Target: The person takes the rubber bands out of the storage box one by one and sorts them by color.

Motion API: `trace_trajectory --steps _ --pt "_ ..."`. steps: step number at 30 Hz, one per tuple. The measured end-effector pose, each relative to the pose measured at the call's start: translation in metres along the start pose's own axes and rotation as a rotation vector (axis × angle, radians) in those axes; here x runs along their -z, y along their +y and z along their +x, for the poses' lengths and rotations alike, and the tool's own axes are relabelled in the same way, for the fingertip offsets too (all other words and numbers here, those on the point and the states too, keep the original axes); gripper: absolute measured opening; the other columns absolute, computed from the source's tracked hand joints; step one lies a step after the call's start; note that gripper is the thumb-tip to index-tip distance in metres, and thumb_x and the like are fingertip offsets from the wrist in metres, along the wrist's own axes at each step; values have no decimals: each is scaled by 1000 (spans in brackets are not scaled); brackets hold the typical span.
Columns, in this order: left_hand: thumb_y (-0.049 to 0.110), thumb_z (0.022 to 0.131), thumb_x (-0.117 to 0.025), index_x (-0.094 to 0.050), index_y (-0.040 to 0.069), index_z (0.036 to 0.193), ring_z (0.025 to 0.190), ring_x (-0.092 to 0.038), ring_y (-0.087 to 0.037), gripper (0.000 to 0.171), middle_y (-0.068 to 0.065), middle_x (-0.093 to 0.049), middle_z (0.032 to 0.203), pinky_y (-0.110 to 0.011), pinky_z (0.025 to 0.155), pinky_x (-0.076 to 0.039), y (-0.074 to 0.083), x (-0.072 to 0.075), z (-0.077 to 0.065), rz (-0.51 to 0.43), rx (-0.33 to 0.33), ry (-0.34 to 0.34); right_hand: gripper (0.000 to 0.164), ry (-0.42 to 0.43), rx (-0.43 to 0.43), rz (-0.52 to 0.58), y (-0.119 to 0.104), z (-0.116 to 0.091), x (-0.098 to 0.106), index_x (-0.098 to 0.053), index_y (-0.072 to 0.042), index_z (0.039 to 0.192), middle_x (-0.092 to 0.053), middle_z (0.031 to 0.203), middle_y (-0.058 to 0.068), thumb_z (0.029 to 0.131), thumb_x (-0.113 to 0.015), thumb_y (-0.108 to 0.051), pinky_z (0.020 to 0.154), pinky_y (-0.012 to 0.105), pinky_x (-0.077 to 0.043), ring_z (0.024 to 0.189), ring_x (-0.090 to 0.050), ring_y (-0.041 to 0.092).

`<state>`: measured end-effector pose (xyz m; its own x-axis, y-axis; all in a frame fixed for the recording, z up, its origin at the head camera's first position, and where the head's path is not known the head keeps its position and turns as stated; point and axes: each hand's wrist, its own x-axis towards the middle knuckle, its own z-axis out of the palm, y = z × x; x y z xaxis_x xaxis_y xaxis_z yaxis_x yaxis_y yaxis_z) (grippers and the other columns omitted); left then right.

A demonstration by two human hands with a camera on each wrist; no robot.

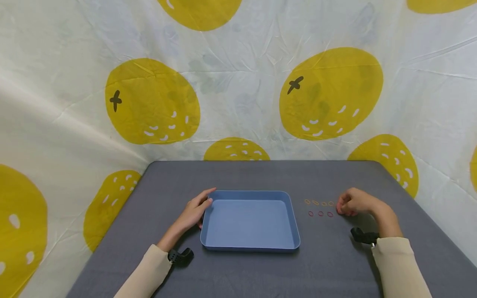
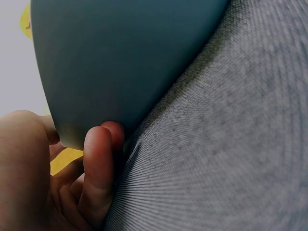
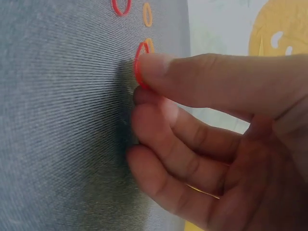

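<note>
My left hand (image 1: pixel 193 210) grips the left side of a shallow blue tray (image 1: pixel 249 244), thumb over the rim near the far left corner. In the left wrist view, curled fingers (image 2: pixel 97 154) press against the tray's outer wall (image 2: pixel 120 62). To the right of the tray, my right hand (image 1: pixel 357 203) pinches a small red rubber band (image 3: pixel 137 70) between thumb and fingertips, close over the cloth. Part of that band is hidden by the thumb. Left of this hand lie a row of several yellow-orange rubber bands (image 1: pixel 315 203) and, nearer me, three red rubber bands (image 1: pixel 321 213).
A grey cloth (image 1: pixel 253 273) covers the table. Behind it and along both sides hangs a white curtain (image 1: pixel 238 111) printed with large yellow fruit. Each wrist carries a black camera mount, such as the left one (image 1: pixel 181 257).
</note>
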<state>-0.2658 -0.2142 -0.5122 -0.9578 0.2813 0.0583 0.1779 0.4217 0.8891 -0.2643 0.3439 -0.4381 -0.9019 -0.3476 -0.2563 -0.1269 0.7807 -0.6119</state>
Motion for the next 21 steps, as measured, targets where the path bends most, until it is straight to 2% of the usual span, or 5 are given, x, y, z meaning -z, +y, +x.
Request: trace_trajectory --steps 7,21 --pt "38 110 -49 -45 31 157 42 -50 -21 48 -18 -62 130 -43 41 -54 3 0 0 -2 10 -5 5 -16 -17 7 2 1 -2 -70 1 87 -64 77 2 85 -66 1 60 29 -51 70 -56 15" --pt "38 110 -49 -45 31 157 40 -51 -21 47 -18 -63 118 -42 41 -54 2 0 0 6 1 -6 4 -26 -25 3 1 4 -4 -68 1 84 -61 74 2 88 -67 0 58 30 -50 67 -55 17"
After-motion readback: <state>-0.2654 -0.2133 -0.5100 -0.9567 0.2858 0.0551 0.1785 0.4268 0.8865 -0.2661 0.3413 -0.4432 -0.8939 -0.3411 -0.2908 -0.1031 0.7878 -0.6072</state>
